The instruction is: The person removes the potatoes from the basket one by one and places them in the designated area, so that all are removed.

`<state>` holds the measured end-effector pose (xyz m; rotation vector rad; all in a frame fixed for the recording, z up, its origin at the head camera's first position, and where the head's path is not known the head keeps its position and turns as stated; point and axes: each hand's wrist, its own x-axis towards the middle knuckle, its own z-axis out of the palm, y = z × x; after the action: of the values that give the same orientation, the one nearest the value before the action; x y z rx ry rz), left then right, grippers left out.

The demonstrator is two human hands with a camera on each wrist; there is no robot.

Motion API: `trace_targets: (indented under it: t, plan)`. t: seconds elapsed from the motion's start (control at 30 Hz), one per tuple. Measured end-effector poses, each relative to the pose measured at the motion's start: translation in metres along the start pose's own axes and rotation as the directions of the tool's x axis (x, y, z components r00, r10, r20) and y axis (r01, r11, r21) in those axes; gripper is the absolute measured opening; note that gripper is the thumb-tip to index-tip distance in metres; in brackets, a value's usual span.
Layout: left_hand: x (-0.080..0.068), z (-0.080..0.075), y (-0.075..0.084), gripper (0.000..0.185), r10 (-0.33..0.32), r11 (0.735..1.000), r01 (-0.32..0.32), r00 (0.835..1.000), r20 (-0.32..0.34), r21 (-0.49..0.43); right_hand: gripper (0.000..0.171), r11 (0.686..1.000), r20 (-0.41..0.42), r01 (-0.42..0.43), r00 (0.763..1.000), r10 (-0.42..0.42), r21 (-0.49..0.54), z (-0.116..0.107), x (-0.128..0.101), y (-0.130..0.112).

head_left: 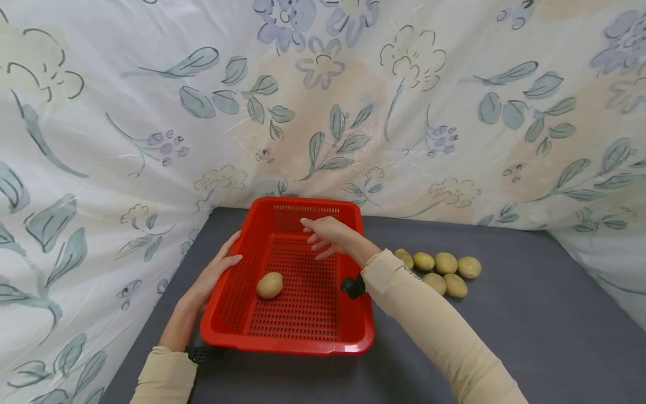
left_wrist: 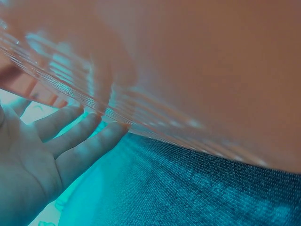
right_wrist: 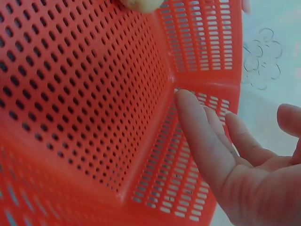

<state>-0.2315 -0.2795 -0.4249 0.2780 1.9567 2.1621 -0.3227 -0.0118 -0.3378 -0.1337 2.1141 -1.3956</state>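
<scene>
A red plastic basket with slotted walls and floor stands on the dark tabletop. One potato lies inside it, left of the middle; its edge also shows as a pale potato in the right wrist view. My left hand touches the basket's left side, and in the left wrist view its fingers extend straight against the outer wall. Over the basket's far right part is my right hand, holding nothing, fingers relaxed and spread. Parts of the basket's right wall are hidden behind the right wrist.
To the right of the basket, several potatoes lie grouped on the dark grey table; the right sleeve partly covers some. A floral cloth hangs behind the table and along its left side. Black wrist cameras sit at both cuffs.
</scene>
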Motion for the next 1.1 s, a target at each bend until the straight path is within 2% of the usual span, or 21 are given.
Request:
trace_targets:
  t: [0.33, 0.6, 0.8, 1.1]
  plan:
    - [0.001, -0.001, 0.000, 0.062, 0.004, 1.000, -0.004, 1.000, -0.002, 0.001, 0.049, 1.000, 0.046, 0.002, 0.999, -0.002, -0.007, 0.022, 0.008, 0.007]
    - [0.000, -0.001, -0.001, 0.062, 0.004, 1.000, -0.004, 1.000, 0.006, -0.005, 0.048, 1.000, 0.126, 0.022, 0.992, -0.020, -0.014, 0.039, 0.015, 0.011]
    - [0.002, -0.002, -0.001, 0.063, -0.004, 1.000, 0.004, 1.000, -0.002, 0.003, 0.043, 0.995, 0.146, 0.043, 0.989, -0.029, -0.092, 0.052, 0.020, 0.013]
    - [0.003, -0.001, -0.001, 0.063, -0.003, 1.000, 0.003, 1.000, -0.007, 0.018, 0.033, 0.982, 0.146, 0.018, 0.989, 0.010, -0.188, 0.070, 0.026, 0.018]
